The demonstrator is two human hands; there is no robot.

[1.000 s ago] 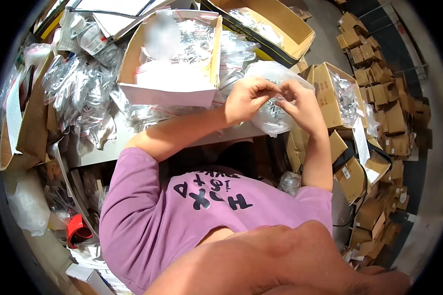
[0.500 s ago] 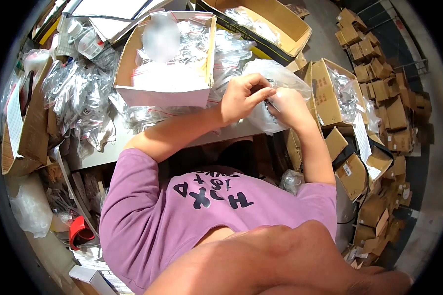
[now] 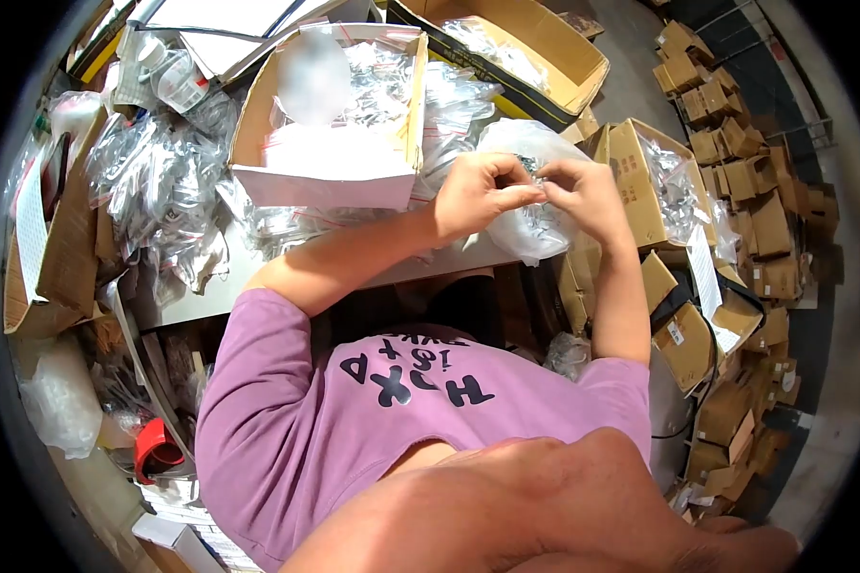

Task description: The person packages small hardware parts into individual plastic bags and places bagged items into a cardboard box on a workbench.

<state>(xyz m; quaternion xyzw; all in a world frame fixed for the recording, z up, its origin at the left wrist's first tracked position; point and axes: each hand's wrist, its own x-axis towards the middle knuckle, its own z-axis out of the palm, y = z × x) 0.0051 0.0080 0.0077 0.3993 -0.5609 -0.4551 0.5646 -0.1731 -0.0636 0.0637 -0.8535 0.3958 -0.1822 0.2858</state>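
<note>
Over a clear plastic bag [image 3: 535,234] at the table's right edge, my two hands meet fingertip to fingertip. My left hand [image 3: 478,196] is closed in a pinch, thumb against fingers. Facing it, my right hand [image 3: 585,199] also pinches, its fingertips touching those of the left. Whatever small thing lies between them is too small to make out. The bag holds small grey pieces and bulges out behind and below the hands. Left of my hands stands an open carton [image 3: 329,181] with small zip bags and a white sheet inside.
Piles of clear zip bags [image 3: 158,191] cover the table [image 3: 205,298] at the left. A long black-and-yellow box [image 3: 578,72] lies at the back. At the right stands a carton of bags [image 3: 637,181], with many cardboard boxes [image 3: 769,229] beyond. A red object [image 3: 155,449] is low at the left.
My right hand dipped to the bag's opening half a second ago. Now it is raised again, its fingertips back against those of my left hand.
</note>
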